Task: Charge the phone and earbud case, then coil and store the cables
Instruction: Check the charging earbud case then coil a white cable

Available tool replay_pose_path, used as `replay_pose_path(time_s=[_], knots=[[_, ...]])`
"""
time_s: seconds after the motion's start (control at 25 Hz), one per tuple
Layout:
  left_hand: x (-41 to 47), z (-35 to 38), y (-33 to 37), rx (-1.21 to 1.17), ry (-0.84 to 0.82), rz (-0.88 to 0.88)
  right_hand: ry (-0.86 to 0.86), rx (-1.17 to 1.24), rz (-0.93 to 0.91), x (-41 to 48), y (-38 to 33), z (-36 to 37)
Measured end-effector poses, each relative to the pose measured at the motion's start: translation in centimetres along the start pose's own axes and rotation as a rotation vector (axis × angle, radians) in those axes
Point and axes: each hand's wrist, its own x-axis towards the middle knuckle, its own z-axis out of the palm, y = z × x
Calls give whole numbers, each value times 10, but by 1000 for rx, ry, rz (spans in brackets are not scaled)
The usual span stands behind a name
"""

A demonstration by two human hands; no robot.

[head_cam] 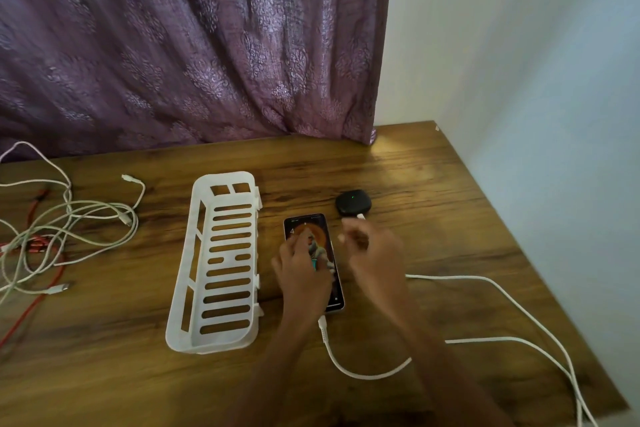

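Far to the left of the white basket (221,263), a messy pile of white and red cables (62,229) lies on the wooden table (433,204). Just right of the basket lies the phone (325,250), flat, with its screen lit up. The left hand (301,274) rests on the phone, its fingers loose and spread on the screen. The phone cable (363,373) is plugged into the phone's near end. Further right of the basket is the right hand (374,253). It is blurry, with curled fingers near a small white plug (361,217); I cannot tell if they pinch it. The plug meets the black earbud case (353,202), which shows a tiny green light. The case cable (491,286) runs out from under that hand toward the table's right edge.
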Motion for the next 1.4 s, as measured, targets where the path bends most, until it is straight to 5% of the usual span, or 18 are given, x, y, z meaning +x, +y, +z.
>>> replay_pose_path(time_s=[0.12, 0.32, 0.48, 0.68, 1.04, 1.4], knots=[[32, 4, 17, 91, 9, 161, 18, 17, 30, 54, 17, -15], [82, 25, 35, 406, -56, 293, -313, -214, -31, 108, 48, -21], [98, 38, 27, 505, -81, 309, -394, -221, -30, 122, 64, -17], [97, 37, 24, 350, -61, 320, -367, -92, 14, 119, 64, -19], [49, -34, 76, -343, -158, 497, -239, 427, -149, 69, -10, -94], [-4, -102, 124, -487, -178, 743, -43, 381, -474, 17, -75, -138]])
